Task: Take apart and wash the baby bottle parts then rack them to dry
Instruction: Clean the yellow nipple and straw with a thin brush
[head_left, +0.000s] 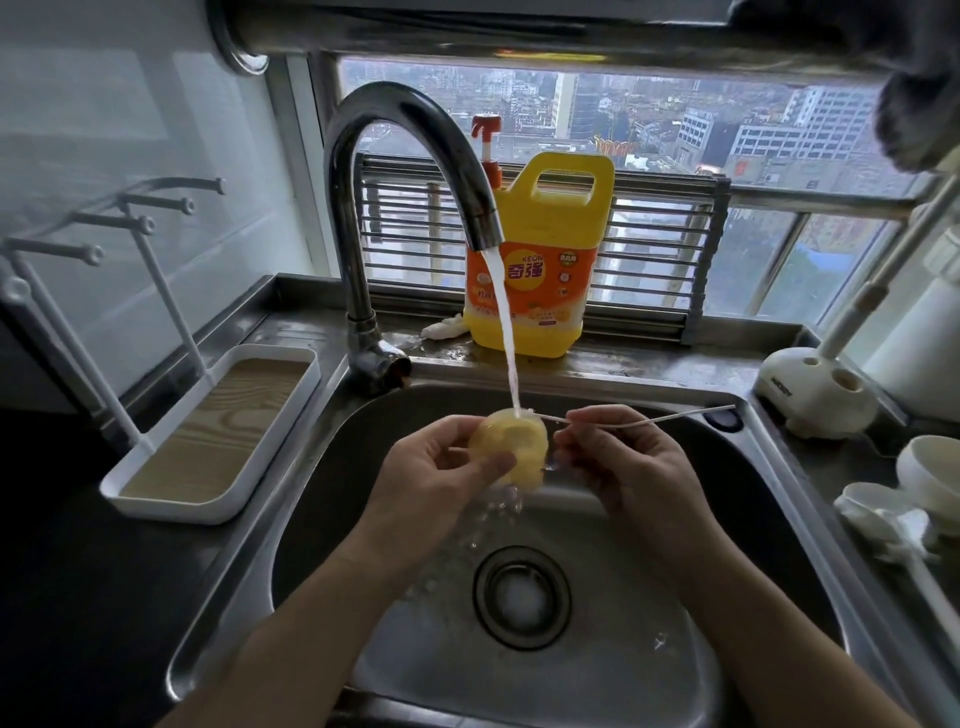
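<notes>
- Head cam, only view. Ref = sink (332, 467), stainless, single basin.
- L hand (441, 467): over sink centre, above the drain (522, 597). Fingers + thumb curled round a yellowish translucent bottle part (511, 447), thumb across its front. Full wrap, holding it.
- Bottle part: rounded, soft-looking, held mid-air over the sink w/ its hollow side toward cam. Exact type: can't tell.
- R hand (618, 457): just right of the part, same height over the sink. Fingertips pinch a thin white rod (649, 420). The rod's near end meets the part's top edge, its far end points toward the sink's right rim.
- Faucet (395, 135): gooseneck at the sink's back-left corner, running. Water stream (504, 322) lands on top of the part, then splashes down toward the drain.
- Drying rack (218, 431): on the counter left of the sink. White tray w/ wood-look base, white pegs standing up.
- Detergent jug (540, 260): yellow/orange, pump top, on the ledge behind the sink.
- White holder (815, 395): at the sink's back-right corner, w/ a white handle standing in it.
- White pieces (924, 483): on the counter right of the sink, cup-like. Can't ID.
</notes>
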